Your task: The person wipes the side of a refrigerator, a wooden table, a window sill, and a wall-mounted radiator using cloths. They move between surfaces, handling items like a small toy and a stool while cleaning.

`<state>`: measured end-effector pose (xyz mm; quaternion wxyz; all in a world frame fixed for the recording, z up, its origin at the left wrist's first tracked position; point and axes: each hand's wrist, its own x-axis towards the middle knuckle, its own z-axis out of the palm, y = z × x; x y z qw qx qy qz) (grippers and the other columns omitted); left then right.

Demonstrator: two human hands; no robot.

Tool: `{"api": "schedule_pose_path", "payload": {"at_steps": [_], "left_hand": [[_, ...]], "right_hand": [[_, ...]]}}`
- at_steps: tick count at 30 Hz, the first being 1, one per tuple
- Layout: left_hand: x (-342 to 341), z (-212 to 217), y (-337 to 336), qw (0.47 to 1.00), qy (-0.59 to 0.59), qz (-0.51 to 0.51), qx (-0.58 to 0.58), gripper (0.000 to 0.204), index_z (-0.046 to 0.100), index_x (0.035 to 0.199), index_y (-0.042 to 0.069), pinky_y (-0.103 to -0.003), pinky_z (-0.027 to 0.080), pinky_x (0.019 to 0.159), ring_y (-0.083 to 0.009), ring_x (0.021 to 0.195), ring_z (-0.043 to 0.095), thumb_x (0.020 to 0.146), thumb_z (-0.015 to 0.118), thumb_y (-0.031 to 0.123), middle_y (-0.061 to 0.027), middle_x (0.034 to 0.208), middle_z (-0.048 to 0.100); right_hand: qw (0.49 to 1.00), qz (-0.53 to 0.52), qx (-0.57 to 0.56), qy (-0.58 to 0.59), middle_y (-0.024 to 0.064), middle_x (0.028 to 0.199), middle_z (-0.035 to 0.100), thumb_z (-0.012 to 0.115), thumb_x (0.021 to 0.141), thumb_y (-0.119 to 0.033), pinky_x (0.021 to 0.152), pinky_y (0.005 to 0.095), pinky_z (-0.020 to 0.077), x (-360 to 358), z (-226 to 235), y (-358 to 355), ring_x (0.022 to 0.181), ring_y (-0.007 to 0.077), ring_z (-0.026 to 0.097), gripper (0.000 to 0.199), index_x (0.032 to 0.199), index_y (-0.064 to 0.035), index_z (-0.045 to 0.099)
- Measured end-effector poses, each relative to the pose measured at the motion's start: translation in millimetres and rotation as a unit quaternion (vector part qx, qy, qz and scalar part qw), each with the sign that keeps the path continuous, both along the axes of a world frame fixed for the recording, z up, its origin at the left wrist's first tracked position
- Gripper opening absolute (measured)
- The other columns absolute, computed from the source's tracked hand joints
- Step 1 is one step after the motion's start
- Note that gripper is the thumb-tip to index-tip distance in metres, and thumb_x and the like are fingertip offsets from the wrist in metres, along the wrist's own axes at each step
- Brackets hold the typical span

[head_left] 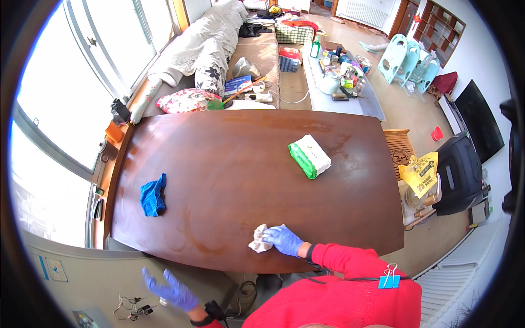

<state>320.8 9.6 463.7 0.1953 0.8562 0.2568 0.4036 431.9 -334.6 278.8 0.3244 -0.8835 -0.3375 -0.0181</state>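
Observation:
My right hand (283, 240), in a thin purple glove, presses a crumpled off-white wipe (260, 239) onto the brown wooden table (235, 164) near its front edge. The fingers close over the right side of the wipe. Off the table at the lower left, my left hand (172, 291), gloved alike, hangs in the air with its fingers spread. A small white bit shows by its palm; I cannot tell what it is. Farther up the table lies a green and white pack of wipes (310, 156). A crumpled blue cloth (153, 195) rests toward the left side.
Windows and a sill (111, 147) with small items run along the left. Beyond the table are a couch (260, 60) with bedding and a low table (322, 90) crowded with bottles and a kettle. A yellow bag (420, 174) and dark chair (462, 175) stand right.

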Motion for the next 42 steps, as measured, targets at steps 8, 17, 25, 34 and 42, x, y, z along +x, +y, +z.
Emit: {"api": "schedule_pose_path", "payload": {"at_steps": [8, 17, 25, 34, 42], "left_hand": [[137.0, -125.9, 31.9, 0.978, 0.154, -0.127, -0.055, 0.073, 0.037, 0.149, -0.001, -0.047, 0.028, 0.118, -0.0377, 0.141, 0.036, 0.088, 0.07, 0.02, -0.0221, 0.151, 0.04], [273.8, -174.3, 108.2, 0.954, 0.294, -0.057, 0.006, 0.093, 0.029, 0.156, 0.011, -0.049, 0.02, 0.121, -0.0408, 0.149, 0.022, 0.081, 0.077, 0.035, -0.0182, 0.163, 0.023], [335.4, -179.0, 150.1, 0.882, 0.461, 0.022, -0.096, 0.083, 0.035, 0.154, 0.019, -0.056, 0.025, 0.118, -0.0373, 0.15, 0.022, 0.085, 0.07, 0.047, -0.0094, 0.164, 0.024], [304.0, -188.5, 19.5, 0.919, 0.267, -0.269, 0.106, 0.04, 0.066, 0.115, 0.015, -0.052, 0.042, 0.098, -0.0357, 0.118, 0.051, 0.078, 0.073, 0.029, -0.0107, 0.128, 0.059], [198.8, -173.6, -194.1, 0.778, 0.228, -0.56, 0.171, 0.032, 0.066, 0.113, 0.018, -0.051, 0.042, 0.082, -0.0305, 0.113, 0.053, 0.081, 0.064, 0.021, -0.0037, 0.123, 0.06]], "right_hand": [[0.94, -0.33, -0.074, 0.044, 0.0159, 0.107, 0.069, 0.054, 0.089, -0.01, 0.09, 0.0461, 0.0517, -0.8, -3.9, -127.1, 0.099, 0.037, 0.065, 0.021, 0.101, -0.0047, 0.069], [0.925, -0.36, -0.119, 0.032, 0.0155, 0.116, 0.066, 0.054, 0.085, -0.003, 0.095, 0.0437, 0.0504, -4.9, -5.0, -139.1, 0.107, 0.0369, 0.061, 0.029, 0.11, -0.0037, 0.069], [0.905, -0.396, -0.136, 0.074, 0.0126, 0.121, 0.066, 0.053, 0.086, -0.004, 0.097, 0.0422, 0.0503, -6.1, 1.9, -132.8, 0.11, 0.0351, 0.06, 0.029, 0.109, -0.0068, 0.07], [0.904, -0.401, -0.132, 0.066, 0.0114, 0.121, 0.066, 0.053, 0.085, -0.004, 0.096, 0.0423, 0.0502, -5.1, 0.8, -131.3, 0.11, 0.0341, 0.06, 0.028, 0.108, -0.0073, 0.07], [0.914, -0.376, -0.144, 0.05, 0.0117, 0.123, 0.065, 0.051, 0.086, -0.005, 0.095, 0.0436, 0.0504, -7.1, -2.9, -137.3, 0.109, 0.0339, 0.061, 0.028, 0.108, -0.0078, 0.069]]}}
